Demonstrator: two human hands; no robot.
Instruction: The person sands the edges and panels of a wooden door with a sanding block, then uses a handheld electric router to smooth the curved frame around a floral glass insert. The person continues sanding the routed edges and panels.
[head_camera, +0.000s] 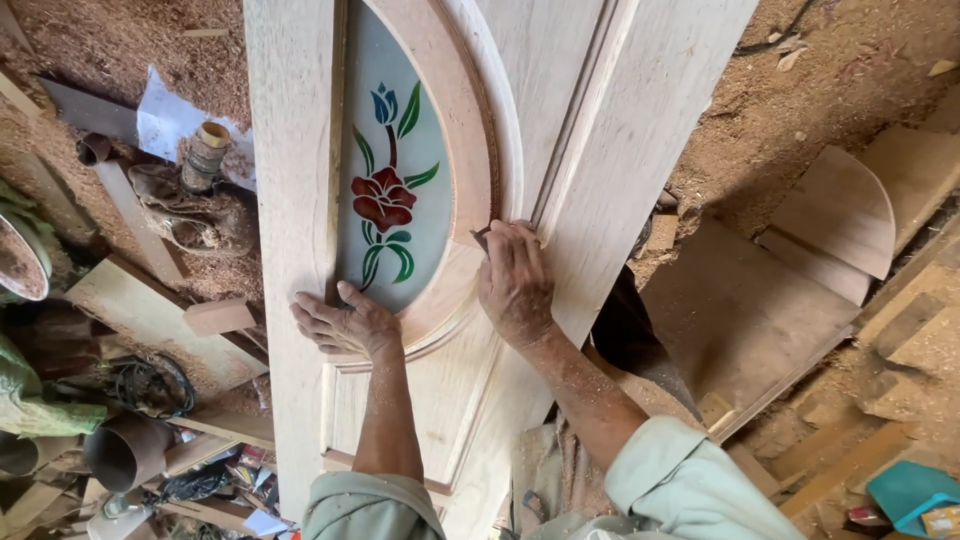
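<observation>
Centre frame — right hand pinches sandpaper against curved frame of door; left hand flat, released, steadying. Wood bare — finish pending, judging by surface.

Light: bright, even daylight, soft
Shadows: faint, darkest under the door at right
Glare: mild sheen on the glass panel
Focus: sharp centre
Edges: slight wide-angle stretch, softer corners

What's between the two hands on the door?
Head view: the curved wooden frame around the flower glass pane lies between the left hand and right hand.
</observation>
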